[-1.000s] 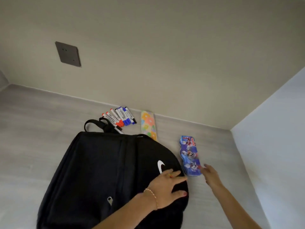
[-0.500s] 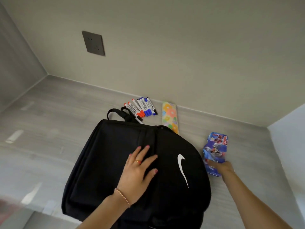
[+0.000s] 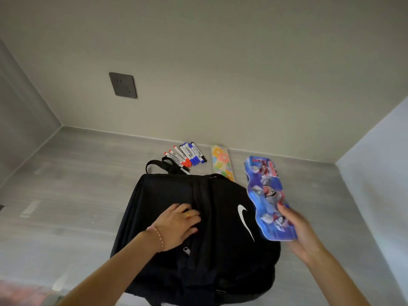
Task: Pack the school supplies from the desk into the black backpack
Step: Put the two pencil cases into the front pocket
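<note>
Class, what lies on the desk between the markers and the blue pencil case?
The flowered case lies between the markers and blue pencil case, head view.

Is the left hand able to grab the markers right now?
Probably yes. The left hand rests flat on the backpack holding nothing, and the markers lie uncovered just beyond the bag's top handle.
</note>
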